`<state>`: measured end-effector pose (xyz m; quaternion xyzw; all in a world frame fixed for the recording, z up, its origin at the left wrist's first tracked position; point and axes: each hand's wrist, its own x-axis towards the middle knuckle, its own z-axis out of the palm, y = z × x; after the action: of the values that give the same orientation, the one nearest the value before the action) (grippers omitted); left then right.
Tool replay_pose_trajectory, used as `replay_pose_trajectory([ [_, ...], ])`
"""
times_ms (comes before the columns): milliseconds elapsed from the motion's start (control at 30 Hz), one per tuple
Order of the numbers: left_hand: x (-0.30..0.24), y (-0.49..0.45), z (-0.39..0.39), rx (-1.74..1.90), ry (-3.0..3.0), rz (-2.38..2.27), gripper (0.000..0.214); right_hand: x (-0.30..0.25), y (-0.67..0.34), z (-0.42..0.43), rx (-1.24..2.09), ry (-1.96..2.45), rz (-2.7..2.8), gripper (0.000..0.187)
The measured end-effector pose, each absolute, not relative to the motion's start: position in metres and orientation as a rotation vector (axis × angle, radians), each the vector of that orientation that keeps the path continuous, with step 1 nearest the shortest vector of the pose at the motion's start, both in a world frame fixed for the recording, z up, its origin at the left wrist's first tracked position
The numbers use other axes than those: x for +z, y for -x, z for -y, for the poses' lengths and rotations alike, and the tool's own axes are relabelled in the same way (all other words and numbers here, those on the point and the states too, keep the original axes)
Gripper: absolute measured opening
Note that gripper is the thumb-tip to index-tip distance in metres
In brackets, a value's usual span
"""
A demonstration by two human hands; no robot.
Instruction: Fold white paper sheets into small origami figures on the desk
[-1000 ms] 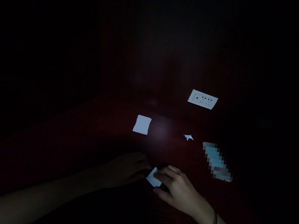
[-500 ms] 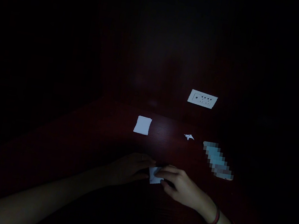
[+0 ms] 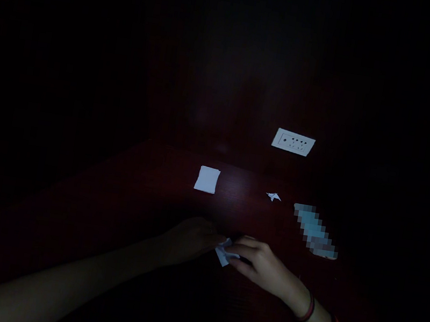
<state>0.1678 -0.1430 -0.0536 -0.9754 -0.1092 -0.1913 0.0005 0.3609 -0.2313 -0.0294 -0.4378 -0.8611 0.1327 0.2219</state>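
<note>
The scene is very dark. My left hand (image 3: 190, 237) and my right hand (image 3: 261, 265) meet over a small white piece of paper (image 3: 224, 253) on a dark reddish table (image 3: 120, 195). Both hands pinch the paper from opposite sides, fingers closed on its edges. Only a small white part of it shows between the fingertips. My right wrist carries dark and red bands and a metal bangle.
A square white paper (image 3: 207, 179) lies farther back on the table. A tiny folded white paper shape (image 3: 273, 196) sits to its right, and beyond it a blurred rectangular object (image 3: 315, 231). A white wall socket (image 3: 293, 142) is on the dark back wall.
My right hand has shifted slightly left and closed tighter over the small paper; less of the paper shows now. The other things have not moved.
</note>
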Motion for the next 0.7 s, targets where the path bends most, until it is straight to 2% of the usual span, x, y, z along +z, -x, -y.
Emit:
replay_pose_trajectory([
  [100,-0.055,-0.168,0.145,-0.714,3.094,0.511,0.024,-0.031,-0.364,0.230,0.350,1.255,2.271,0.026],
  [300,-0.055,-0.168,0.145,-0.957,3.132,0.827,0.042,-0.040,-0.371,0.222,0.310,1.404,2.037,0.027],
  [433,-0.056,-0.169,0.143,-0.999,3.147,0.839,0.034,-0.043,-0.372,0.220,0.342,1.457,2.024,0.021],
  [567,-0.062,-0.169,0.141,-0.971,3.145,0.940,0.025,-0.044,-0.373,0.219,0.346,1.479,2.010,0.024],
  [700,-0.061,-0.169,0.140,-1.013,3.204,0.972,0.028,-0.044,-0.373,0.219,0.348,1.461,1.995,0.026],
])
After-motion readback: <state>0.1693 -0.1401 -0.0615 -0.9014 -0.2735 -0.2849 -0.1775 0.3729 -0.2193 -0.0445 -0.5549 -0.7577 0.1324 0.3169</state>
